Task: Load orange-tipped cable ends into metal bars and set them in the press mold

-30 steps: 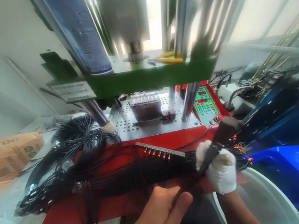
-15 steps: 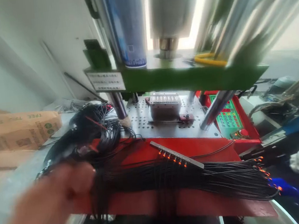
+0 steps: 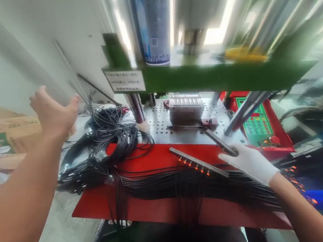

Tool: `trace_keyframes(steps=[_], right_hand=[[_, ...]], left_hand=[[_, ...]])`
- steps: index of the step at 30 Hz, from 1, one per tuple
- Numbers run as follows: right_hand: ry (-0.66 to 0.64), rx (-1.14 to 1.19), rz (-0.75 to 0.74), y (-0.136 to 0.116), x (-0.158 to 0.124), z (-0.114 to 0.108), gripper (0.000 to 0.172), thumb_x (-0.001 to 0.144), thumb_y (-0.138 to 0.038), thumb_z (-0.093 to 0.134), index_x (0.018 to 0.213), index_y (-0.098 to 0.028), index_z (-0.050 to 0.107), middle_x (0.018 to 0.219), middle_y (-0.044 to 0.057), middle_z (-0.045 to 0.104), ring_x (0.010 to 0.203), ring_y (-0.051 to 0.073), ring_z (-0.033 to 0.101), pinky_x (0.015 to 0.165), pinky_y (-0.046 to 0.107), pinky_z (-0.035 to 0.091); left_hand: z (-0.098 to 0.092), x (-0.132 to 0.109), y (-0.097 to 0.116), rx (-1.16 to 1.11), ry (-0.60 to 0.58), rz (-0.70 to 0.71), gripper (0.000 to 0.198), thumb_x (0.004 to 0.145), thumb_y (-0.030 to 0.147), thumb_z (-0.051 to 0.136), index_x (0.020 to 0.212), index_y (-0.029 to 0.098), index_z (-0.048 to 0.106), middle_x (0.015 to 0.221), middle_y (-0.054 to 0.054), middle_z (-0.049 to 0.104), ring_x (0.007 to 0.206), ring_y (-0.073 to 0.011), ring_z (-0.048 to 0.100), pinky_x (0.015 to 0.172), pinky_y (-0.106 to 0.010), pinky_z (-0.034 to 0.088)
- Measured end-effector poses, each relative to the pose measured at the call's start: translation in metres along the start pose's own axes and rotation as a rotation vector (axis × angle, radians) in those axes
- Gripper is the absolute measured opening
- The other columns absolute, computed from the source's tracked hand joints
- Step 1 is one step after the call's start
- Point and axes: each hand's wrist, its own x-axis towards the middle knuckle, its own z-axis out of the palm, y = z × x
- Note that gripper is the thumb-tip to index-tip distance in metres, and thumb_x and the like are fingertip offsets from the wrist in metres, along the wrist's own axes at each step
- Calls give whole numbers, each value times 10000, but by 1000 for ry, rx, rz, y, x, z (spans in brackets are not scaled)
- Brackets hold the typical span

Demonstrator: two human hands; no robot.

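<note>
My bare left hand (image 3: 55,111) is raised at the left, fingers spread and holding nothing, above the brown paper packages. My right hand (image 3: 249,161), in a white glove, is closed around the end of a grey rod-like metal tool (image 3: 219,139) whose exact kind I cannot make out. The tool points toward the metal mold block (image 3: 186,110) on the press plate. Left of the glove, a narrow metal strip (image 3: 198,161) with orange-tipped cable ends along it lies on a bundle of black cables (image 3: 151,186). The bundle spreads across the red work surface (image 3: 151,157).
A green press beam (image 3: 191,76) carrying a blue can (image 3: 153,24) spans above the perforated plate (image 3: 163,134). Tangled black cables (image 3: 116,137) lie at the left. A red control box with a green panel (image 3: 253,120) stands at the right. Brown packages (image 3: 13,130) sit far left.
My left hand has risen from the cables to the upper left, fingers spreading. My gloved right hand has come in from the right edge and now holds the metal tool.
</note>
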Motion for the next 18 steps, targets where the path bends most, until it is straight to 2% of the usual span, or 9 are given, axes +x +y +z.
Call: trace_keyframes(steps=[1,3,5,7,8,10,14,18], right_hand=[[-70,-68,-28,-1,9,7,409,745,-575,601,936,-215,630,752,72,679,730,255,658,654,324,471],[-172,-171,-68,-5,25,18,436,788,-582,549,977,-194,606,805,103,679,773,277,656,682,342,454],[-213,-260,-110,-12,41,25,459,814,-600,502,981,-183,596,844,121,675,786,292,652,689,357,442],[-222,-343,-163,-22,53,30,473,846,-603,446,985,-176,592,905,131,667,809,295,646,693,361,435],[-219,-376,-192,-27,58,32,473,860,-597,429,988,-172,593,940,134,659,829,291,641,698,357,433],[-195,-407,-243,-35,65,37,458,869,-577,442,984,-163,602,991,135,639,875,274,626,720,340,430],[-97,-418,-339,-38,73,48,454,861,-558,488,972,-141,630,996,139,608,954,264,581,792,330,416],[-84,-339,-328,-34,76,51,506,807,-603,545,999,-148,653,978,126,605,936,256,573,809,327,421]], left_hand=[[9,-14,3,-32,51,48,736,861,543,500,1320,4,300,1337,-114,435,1245,-296,379,1045,-413,315],[23,-50,16,-135,8,148,566,883,469,499,1266,64,404,1219,-75,530,1102,-229,510,968,-362,399],[29,-87,35,-272,-252,314,442,901,437,467,1208,120,485,1116,-42,587,944,-173,579,873,-301,449],[34,-118,54,-345,-546,454,369,893,447,456,1080,155,581,1042,-34,626,838,-164,598,815,-288,457],[37,-130,61,-370,-659,488,357,883,454,459,1031,165,607,992,-36,644,805,-170,602,780,-287,461],[44,-148,70,-389,-812,527,350,870,455,461,1009,179,626,935,-50,662,785,-190,605,749,-300,463],[57,-166,77,-437,-960,525,373,861,455,457,1041,177,629,890,-68,675,774,-207,615,748,-319,470],[69,-177,93,-486,-979,524,372,856,440,467,1060,173,626,866,-67,678,745,-206,613,725,-315,469]])
